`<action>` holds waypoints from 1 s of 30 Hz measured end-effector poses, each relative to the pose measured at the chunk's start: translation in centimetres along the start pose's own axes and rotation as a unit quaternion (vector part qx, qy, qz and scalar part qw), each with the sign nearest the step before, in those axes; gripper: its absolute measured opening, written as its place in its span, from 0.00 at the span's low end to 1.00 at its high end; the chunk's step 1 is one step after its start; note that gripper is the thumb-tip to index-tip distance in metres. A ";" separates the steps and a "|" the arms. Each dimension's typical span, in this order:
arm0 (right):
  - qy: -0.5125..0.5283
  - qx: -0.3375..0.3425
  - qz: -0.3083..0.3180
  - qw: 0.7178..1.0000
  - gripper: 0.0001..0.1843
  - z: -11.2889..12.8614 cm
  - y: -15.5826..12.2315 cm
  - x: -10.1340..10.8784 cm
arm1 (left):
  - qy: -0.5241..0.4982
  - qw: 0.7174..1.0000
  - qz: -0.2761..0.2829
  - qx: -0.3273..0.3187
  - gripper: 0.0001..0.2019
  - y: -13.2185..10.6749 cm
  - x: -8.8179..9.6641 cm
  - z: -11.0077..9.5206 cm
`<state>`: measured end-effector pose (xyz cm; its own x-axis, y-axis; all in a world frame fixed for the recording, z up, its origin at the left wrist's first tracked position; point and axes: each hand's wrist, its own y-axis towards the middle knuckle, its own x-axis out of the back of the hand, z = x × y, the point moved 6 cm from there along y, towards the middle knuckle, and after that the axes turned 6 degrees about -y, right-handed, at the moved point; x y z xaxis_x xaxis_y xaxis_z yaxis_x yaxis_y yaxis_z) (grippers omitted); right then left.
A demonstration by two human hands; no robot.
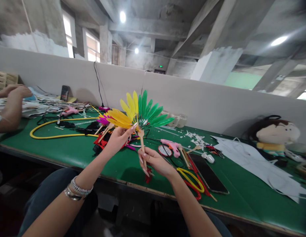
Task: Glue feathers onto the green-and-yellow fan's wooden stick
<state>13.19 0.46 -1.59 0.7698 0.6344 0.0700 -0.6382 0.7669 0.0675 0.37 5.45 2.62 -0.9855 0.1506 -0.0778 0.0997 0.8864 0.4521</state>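
Observation:
A feather fan (153, 113) with orange, yellow and green feathers stands spread above the table in front of me. Its wooden handle (142, 144) points down, with a small red tassel (148, 175) below it. My left hand (120, 136) pinches the fan near the base of the feathers, thumb and fingers pressed together. Lower down, the fingers of my right hand (154, 161) are wrapped round the handle. Behind my left hand lie more coloured feathers (102, 120) and red and black pieces, partly hidden.
On the green table (69, 149) lie a pink glue gun (171, 146), a dark phone (208, 172), yellow tubing (192, 179), white paper sheets (256, 161) and a plush doll (273, 135). A yellow hose (34, 131) curves leftward. Another person's arm (12, 105) is at far left.

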 end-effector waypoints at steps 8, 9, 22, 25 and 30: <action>-0.052 0.000 -0.032 0.998 0.15 -0.7 0.4 0.8 | -0.005 0.982 0.166 0.086 0.16 -1.3 -3.5 1.4; -0.077 -0.003 -0.032 0.997 0.16 -0.7 0.4 0.9 | -0.005 0.982 0.166 0.092 0.16 -1.4 -3.7 1.6; -0.384 0.162 -0.433 0.799 0.17 2.9 -2.2 6.4 | 0.005 0.977 0.187 0.107 0.16 -1.7 -4.3 2.6; -0.364 0.141 -0.380 0.839 0.15 2.0 -1.2 6.0 | 0.001 0.970 0.217 0.106 0.15 -2.0 -4.9 2.5; -0.318 0.124 -0.387 0.857 0.13 1.4 -1.0 6.0 | -0.003 0.963 0.242 0.115 0.13 -2.3 -5.3 2.3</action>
<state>18.46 3.36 0.18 0.8524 -0.2956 0.4313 0.0170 0.8401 0.5422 5.66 3.61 -0.02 -0.8155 0.5722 0.0868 0.5754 0.7856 0.2276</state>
